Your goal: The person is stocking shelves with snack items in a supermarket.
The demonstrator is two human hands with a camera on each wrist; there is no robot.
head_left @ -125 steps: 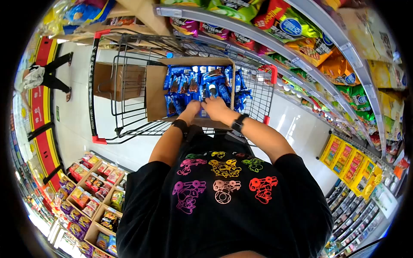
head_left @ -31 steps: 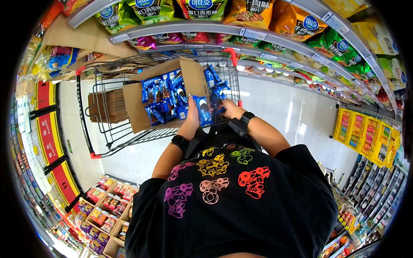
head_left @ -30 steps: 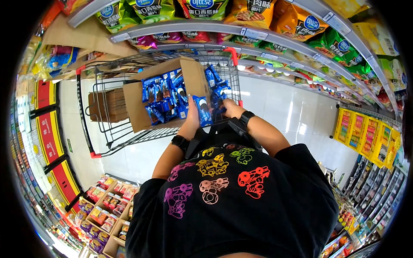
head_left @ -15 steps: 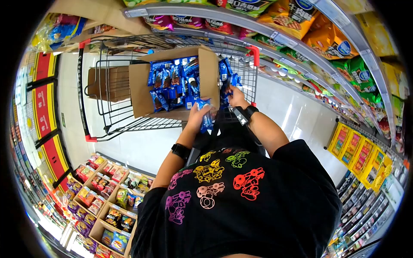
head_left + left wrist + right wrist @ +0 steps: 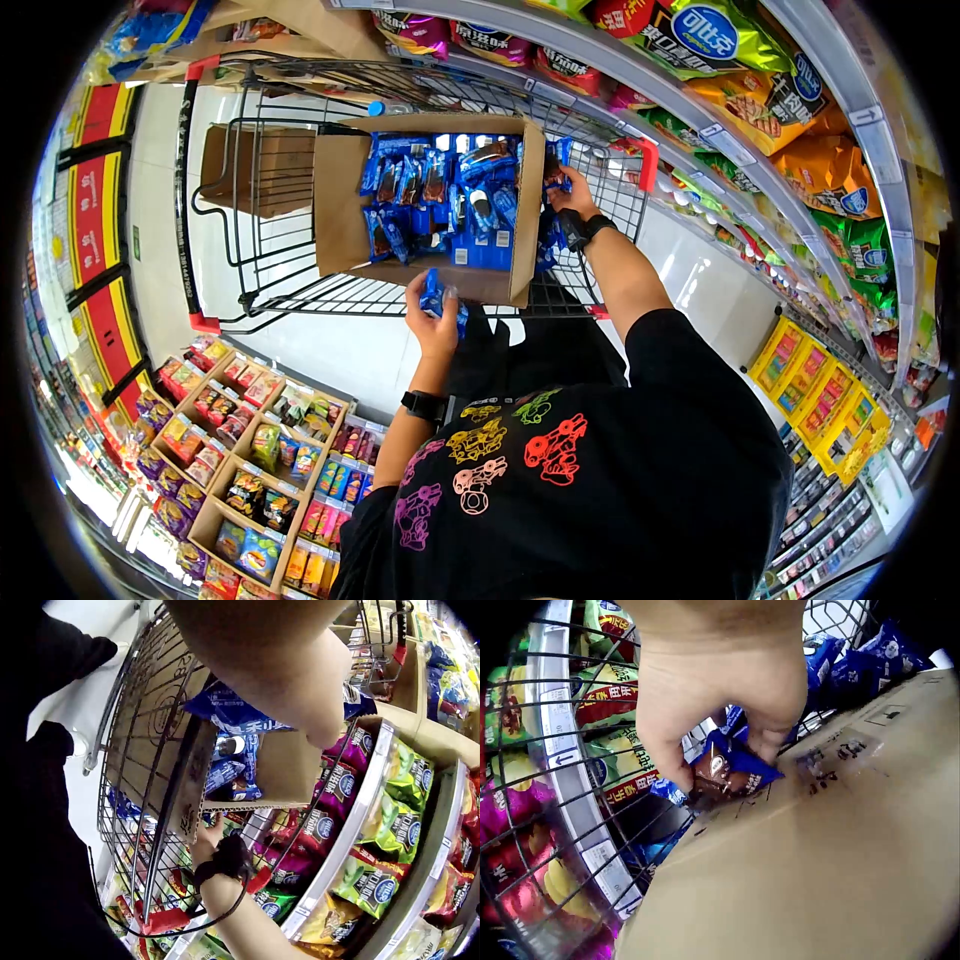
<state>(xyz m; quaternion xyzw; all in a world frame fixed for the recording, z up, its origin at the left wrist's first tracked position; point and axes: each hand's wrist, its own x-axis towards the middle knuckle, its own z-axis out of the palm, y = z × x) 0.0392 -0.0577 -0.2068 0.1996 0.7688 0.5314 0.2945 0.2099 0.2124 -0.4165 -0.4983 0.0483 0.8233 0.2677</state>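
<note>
My left hand [image 5: 434,335] holds a blue snack packet [image 5: 431,296] just outside the near side of an open cardboard box [image 5: 345,215]. In the left wrist view this packet [image 5: 229,706] overlaps the box's edge. My right hand [image 5: 574,192] reaches into the shopping cart [image 5: 187,190] beside the box's right wall. Seen from the right wrist, its thumb and fingers pinch a blue packet with a brown picture [image 5: 727,769]. More blue packets [image 5: 430,185] fill the box in rows and a jumbled pile. Others [image 5: 866,664] lie loose in the cart outside the box.
Shelves of chip bags [image 5: 790,110] run along the far side and right of the cart. A brown carton [image 5: 285,170] stands by the cart's handle end. Snack bins [image 5: 250,440] are behind at left, and a yellow display rack [image 5: 820,395] is at right.
My left hand has drawn its packet back and left, away from the box's right side. The right hand has moved forward along the box's right wall. Earlier both hands were at the box's near edge.
</note>
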